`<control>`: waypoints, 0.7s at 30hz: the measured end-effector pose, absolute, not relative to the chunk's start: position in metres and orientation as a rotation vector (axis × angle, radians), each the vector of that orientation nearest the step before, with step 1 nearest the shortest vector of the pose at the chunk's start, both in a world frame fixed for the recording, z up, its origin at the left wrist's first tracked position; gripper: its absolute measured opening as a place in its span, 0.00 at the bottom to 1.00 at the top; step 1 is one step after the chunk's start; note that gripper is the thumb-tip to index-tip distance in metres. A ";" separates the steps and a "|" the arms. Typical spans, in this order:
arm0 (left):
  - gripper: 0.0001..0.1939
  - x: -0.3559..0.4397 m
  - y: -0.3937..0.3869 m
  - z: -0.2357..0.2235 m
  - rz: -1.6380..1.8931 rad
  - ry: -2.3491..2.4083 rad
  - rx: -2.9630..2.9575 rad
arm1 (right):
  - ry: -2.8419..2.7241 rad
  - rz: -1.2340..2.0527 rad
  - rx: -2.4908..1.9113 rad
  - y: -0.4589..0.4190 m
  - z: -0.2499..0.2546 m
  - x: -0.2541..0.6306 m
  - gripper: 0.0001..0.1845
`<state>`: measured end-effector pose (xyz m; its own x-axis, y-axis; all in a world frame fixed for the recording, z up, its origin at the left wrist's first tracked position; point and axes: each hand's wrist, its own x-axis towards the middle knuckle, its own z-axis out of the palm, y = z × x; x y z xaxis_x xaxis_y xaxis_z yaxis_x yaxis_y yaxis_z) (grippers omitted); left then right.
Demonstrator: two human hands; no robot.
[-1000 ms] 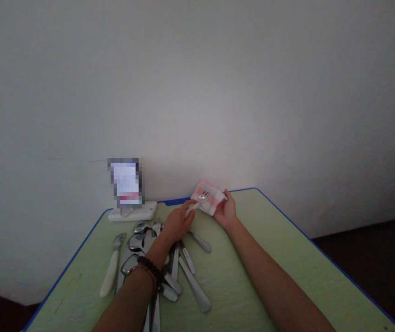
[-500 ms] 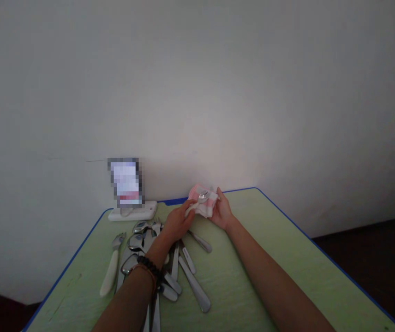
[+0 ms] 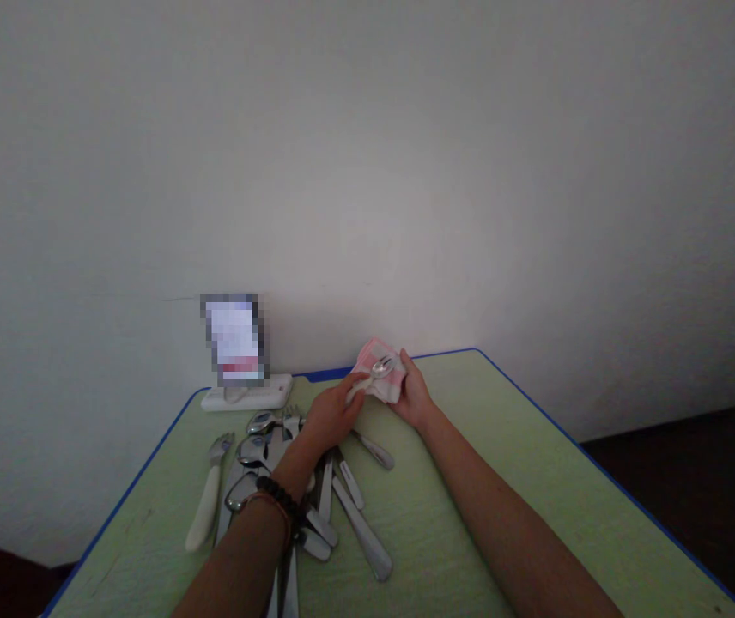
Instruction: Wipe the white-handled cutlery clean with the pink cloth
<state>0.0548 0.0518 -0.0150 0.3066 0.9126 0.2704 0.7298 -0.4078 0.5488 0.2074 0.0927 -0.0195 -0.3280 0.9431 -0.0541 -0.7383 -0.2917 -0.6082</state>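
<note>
My left hand point(image 3: 330, 415) is closed round the pale handle of a small fork point(image 3: 381, 368), whose metal head points away to the right. Behind the fork head lies a folded pink-and-white checked cloth point(image 3: 373, 348). My right hand point(image 3: 415, 395) grips this cloth from its right side, fingers partly hidden beneath it. Under and around my left wrist is a pile of metal cutlery, with spoons point(image 3: 252, 451), a fork point(image 3: 291, 421) and several handles point(image 3: 367, 541). My left forearm covers part of the pile.
Left of the pile lies a fork with a cream handle point(image 3: 203, 511). A blurred-out screen point(image 3: 234, 339) stands at the back left on a white power strip point(image 3: 248, 395). The green table point(image 3: 458, 532) has a blue edge and meets a grey wall point(image 3: 367, 172).
The fork in my left hand has turned so its tines now show, and the cloth behind it has shifted slightly. My arms have barely moved.
</note>
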 end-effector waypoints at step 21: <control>0.19 0.057 0.053 -0.016 0.713 1.586 2.299 | -0.607 1.818 -0.563 0.093 -0.023 0.205 0.17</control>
